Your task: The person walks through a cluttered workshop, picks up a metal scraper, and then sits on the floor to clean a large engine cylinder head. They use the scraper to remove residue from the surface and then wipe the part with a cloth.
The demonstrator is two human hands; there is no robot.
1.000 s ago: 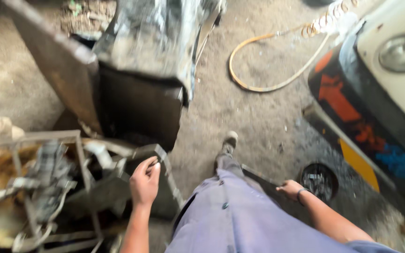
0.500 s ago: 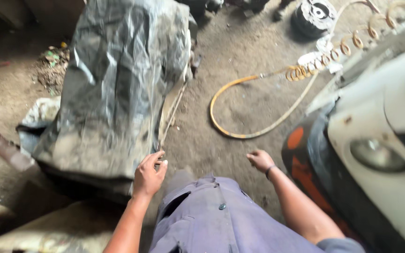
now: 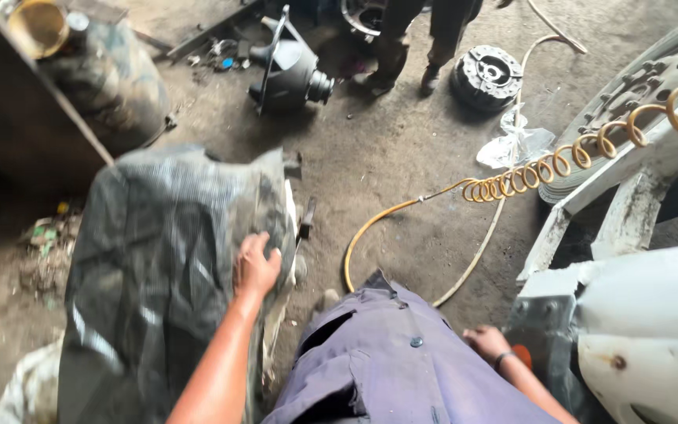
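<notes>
The person's left hand (image 3: pixel 256 267) reaches forward on a bare, outstretched arm, palm down and fingers curled loosely, pressed flat against what lies under it. The right hand (image 3: pixel 486 342) hangs low beside the hip, fingers loosely bent and holding nothing, a dark band at the wrist.

The right hand (image 3: pixel 486 343) is half hidden behind the purple shirt (image 3: pixel 402 369), so its grip cannot be told. The standing person (image 3: pixel 425 35) is cut off above the legs by the top edge. The grey tarp (image 3: pixel 158 275) hides whatever it covers and runs off the bottom edge.
</notes>
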